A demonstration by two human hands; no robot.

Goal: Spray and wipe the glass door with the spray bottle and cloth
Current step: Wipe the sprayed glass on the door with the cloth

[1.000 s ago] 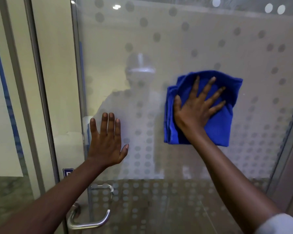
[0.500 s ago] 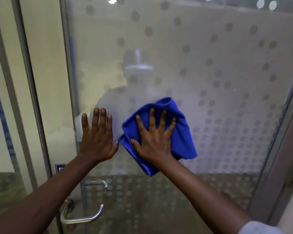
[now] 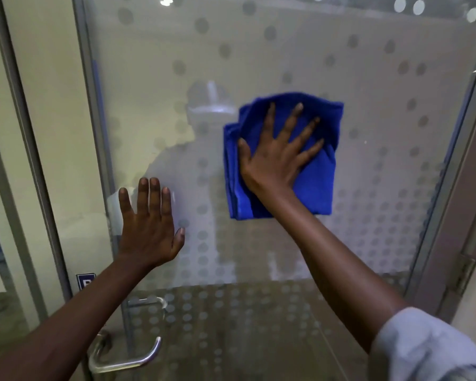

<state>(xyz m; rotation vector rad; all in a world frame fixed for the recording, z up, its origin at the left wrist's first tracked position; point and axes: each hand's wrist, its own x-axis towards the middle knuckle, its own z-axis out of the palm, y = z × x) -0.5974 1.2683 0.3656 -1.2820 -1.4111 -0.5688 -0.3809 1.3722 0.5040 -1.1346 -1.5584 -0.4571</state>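
Right hand [image 3: 275, 158] flat on the blue cloth [image 3: 311, 185], fingers [image 3: 293, 121] spread wide, palm pressing the folded fabric against the glass door [image 3: 286, 50]. Cloth bunched at its upper edge, hanging square below the wrist, sitting right of centre on the pane at about mid-height. Left hand [image 3: 149, 229] flat on the bare glass lower down and to the left, near the door's metal edge, four fingers [image 3: 150, 193] close together and pointing up, thumb angled out to the right. Hands well apart, nothing gripped by the left. Frosted dots [image 3: 368, 229] scattered across the pane, denser toward the bottom. Curved metal handle [image 3: 127, 361] low on the left, beneath the left forearm. Pale sleeve [image 3: 423, 350] at the lower right corner. No spray bottle in view.
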